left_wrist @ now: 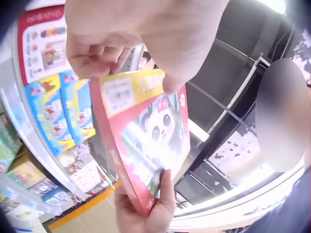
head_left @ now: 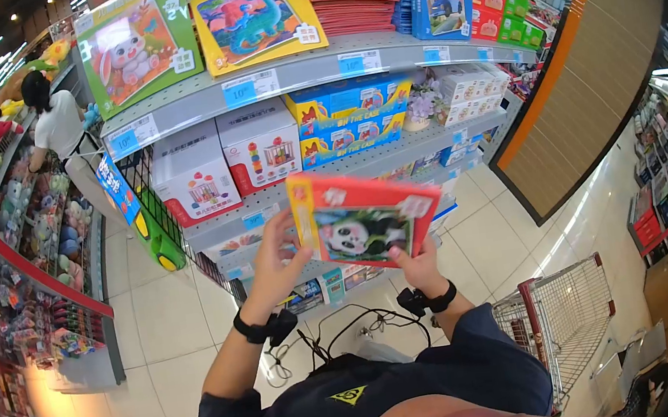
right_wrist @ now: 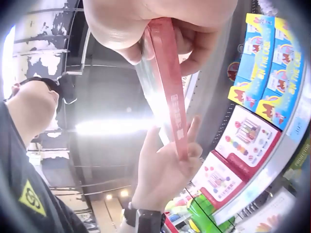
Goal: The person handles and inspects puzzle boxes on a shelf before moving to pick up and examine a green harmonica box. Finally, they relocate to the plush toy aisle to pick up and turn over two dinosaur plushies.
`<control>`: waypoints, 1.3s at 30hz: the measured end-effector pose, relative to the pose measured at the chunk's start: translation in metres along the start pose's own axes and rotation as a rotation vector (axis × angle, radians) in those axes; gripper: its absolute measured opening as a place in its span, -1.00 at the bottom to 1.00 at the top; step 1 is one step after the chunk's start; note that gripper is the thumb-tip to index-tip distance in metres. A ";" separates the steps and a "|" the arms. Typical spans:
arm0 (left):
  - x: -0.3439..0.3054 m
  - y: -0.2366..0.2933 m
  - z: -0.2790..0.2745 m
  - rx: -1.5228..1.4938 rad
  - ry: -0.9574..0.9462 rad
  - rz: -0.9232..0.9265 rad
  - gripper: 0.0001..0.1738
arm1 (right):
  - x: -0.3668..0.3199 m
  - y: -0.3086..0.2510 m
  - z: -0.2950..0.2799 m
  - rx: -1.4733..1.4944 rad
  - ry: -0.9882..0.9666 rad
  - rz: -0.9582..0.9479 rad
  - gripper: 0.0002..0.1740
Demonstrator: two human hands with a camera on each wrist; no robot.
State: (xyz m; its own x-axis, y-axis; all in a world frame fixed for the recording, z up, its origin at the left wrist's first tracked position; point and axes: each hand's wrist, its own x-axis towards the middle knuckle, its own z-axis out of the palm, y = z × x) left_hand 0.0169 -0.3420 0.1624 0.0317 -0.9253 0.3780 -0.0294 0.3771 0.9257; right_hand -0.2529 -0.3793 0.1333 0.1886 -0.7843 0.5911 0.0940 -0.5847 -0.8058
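A red, flat puzzle box (head_left: 363, 223) with a panda picture and a yellow strip is held up between both hands, in front of the shelves. My left hand (head_left: 271, 259) holds its left end; in the left wrist view the thumb lies on the front and the fingers curl behind the edge. The right hand (head_left: 420, 270) grips the lower right corner, thumb over the picture. Seen edge-on in the right wrist view, the box's red side (right_wrist: 170, 92) runs between the two hands. A white sticker (left_wrist: 118, 95) marks the yellow strip.
Puzzle boxes with a rabbit (head_left: 136, 53) and a dinosaur (head_left: 254, 18) stand on the top shelf. White toy boxes (head_left: 194, 172) and blue-yellow boxes (head_left: 352, 122) fill the shelf below. A shopping cart (head_left: 567, 313) stands right; a person (head_left: 66, 126) is at the left shelves.
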 end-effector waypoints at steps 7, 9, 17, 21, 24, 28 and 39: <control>0.101 0.044 0.062 0.015 -0.042 0.112 -0.43 | 0.080 0.004 -0.038 0.345 0.238 0.002 -0.65; 0.124 0.056 0.070 0.081 0.025 0.065 -0.55 | 0.101 0.001 -0.057 0.322 0.118 0.077 -0.56; 0.226 0.176 0.069 0.524 0.023 0.355 -0.48 | 0.239 -0.034 -0.136 0.187 0.050 -0.225 -0.38; 0.285 0.224 0.062 0.651 -0.085 0.387 -0.33 | 0.293 -0.058 -0.140 -0.049 -0.066 -0.057 -0.43; 0.322 0.237 0.063 0.670 -0.003 0.411 -0.61 | 0.337 -0.036 -0.128 -0.063 -0.031 -0.286 -0.45; 0.357 0.231 0.062 0.603 -0.005 0.435 -0.58 | 0.365 -0.014 -0.118 -0.388 0.046 -0.439 -0.54; 0.378 0.213 0.051 0.740 0.177 0.466 -0.57 | 0.373 -0.033 -0.104 -0.759 0.250 -0.479 -0.35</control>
State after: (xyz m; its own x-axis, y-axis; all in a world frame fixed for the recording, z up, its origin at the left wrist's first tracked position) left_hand -0.0284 -0.6138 0.5018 0.0077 -0.6416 0.7670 -0.7134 0.5340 0.4538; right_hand -0.2870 -0.6742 0.3843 0.0708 -0.3943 0.9163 -0.5739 -0.7674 -0.2859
